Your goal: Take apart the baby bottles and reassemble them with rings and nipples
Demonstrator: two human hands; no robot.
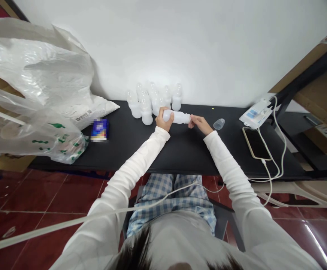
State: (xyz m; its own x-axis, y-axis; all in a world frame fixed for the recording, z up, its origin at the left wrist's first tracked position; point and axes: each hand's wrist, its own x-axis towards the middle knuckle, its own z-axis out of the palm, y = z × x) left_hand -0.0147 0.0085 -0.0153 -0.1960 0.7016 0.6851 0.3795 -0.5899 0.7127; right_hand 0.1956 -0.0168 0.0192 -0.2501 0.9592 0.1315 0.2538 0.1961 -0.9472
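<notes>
My left hand (163,120) is wrapped around the body of a white baby bottle (177,116), which lies sideways above the black table with its neck pointing right. The fingertips of my right hand (199,123) are pinched at the neck end; they cover the tip, so I cannot make out the small part there. A clear dome cap (218,123) rests on the table just right of my right hand. Behind my left hand stand several white bottles (146,110) with clear domes on top, grouped near the wall.
At the left, a large white plastic bag (53,71) and a clear bag with green print (59,144) lean over the table. A blue packet (99,129) lies beside them. On the right are a phone (256,143) with a white cable and a white package (255,113).
</notes>
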